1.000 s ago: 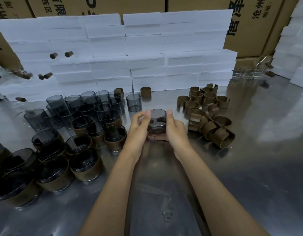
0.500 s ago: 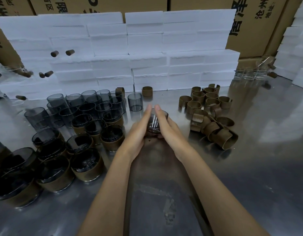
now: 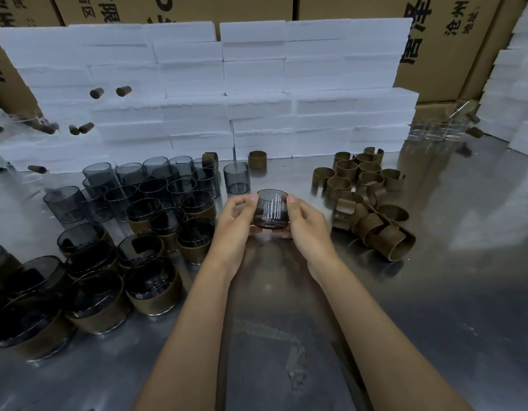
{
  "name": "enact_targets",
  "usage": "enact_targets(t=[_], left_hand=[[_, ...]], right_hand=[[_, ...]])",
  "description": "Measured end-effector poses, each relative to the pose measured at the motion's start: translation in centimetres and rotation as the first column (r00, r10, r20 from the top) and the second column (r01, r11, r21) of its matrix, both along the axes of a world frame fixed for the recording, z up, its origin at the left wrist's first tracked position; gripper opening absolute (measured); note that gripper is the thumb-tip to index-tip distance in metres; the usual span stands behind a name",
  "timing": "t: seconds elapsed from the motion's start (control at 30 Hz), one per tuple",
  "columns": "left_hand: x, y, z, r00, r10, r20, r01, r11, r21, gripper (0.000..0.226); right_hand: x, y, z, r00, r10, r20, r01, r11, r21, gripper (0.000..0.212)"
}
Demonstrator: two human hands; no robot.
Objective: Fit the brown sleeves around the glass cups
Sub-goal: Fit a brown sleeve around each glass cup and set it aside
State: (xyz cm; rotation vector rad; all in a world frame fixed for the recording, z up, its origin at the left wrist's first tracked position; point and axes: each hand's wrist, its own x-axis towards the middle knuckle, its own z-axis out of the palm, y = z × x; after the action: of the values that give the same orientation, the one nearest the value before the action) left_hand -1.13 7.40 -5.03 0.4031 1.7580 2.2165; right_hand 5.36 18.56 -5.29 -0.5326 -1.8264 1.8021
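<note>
A smoky grey glass cup (image 3: 271, 208) is held upright between both hands above the steel table (image 3: 434, 292); its lower band looks brown. My left hand (image 3: 234, 225) grips its left side with thumb and fingers curled. My right hand (image 3: 308, 225) grips its right side the same way. A heap of loose brown sleeves (image 3: 366, 200) lies to the right. Bare grey cups (image 3: 156, 185) stand at back left, one single cup (image 3: 237, 178) just behind my hands. Cups wearing brown sleeves (image 3: 151, 287) crowd the front left.
White foam blocks (image 3: 256, 93) are stacked in a wall behind the cups, with cardboard boxes (image 3: 440, 46) beyond. Clear glasses (image 3: 437, 130) stand at the back right. One lone sleeve (image 3: 257, 159) stands by the foam wall.
The hands, pressed flat against the cup half a second ago, have drawn apart to a fingertip grip, and more of the cup shows between them.
</note>
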Motion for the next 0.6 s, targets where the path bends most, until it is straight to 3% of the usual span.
enact_targets(t=[0.17,0.27,0.33,0.43,0.53,0.6], left_hand=[[0.2,-0.7,0.7,0.989,-0.120,0.088,0.120,0.993,-0.002,0.036],[0.5,-1.3,1.1,0.964,-0.256,0.076,0.259,0.965,-0.040,0.058],[0.2,-1.8,1.2,0.951,-0.299,0.083,0.304,0.951,-0.057,0.058],[-0.3,-2.5,1.3,0.934,-0.348,0.084,0.352,0.935,-0.046,0.054],[-0.8,-3.0,1.1,0.953,-0.287,0.100,0.291,0.956,-0.028,0.060],[-1.1,-3.1,1.0,0.961,-0.259,0.099,0.263,0.964,-0.032,0.050]], right_hand=[[0.4,0.0,0.7,0.995,0.055,0.088,-0.054,0.999,-0.006,0.048],[0.6,-0.2,0.7,0.974,0.182,0.139,-0.188,0.982,0.032,0.041],[0.9,-0.5,1.1,0.960,0.230,0.159,-0.239,0.970,0.040,0.036],[1.0,-0.9,1.3,0.960,0.217,0.177,-0.235,0.969,0.083,0.046],[0.8,-1.2,1.1,0.966,0.166,0.199,-0.202,0.963,0.178,0.054],[0.5,-1.0,0.8,0.968,0.159,0.194,-0.194,0.964,0.183,0.053]])
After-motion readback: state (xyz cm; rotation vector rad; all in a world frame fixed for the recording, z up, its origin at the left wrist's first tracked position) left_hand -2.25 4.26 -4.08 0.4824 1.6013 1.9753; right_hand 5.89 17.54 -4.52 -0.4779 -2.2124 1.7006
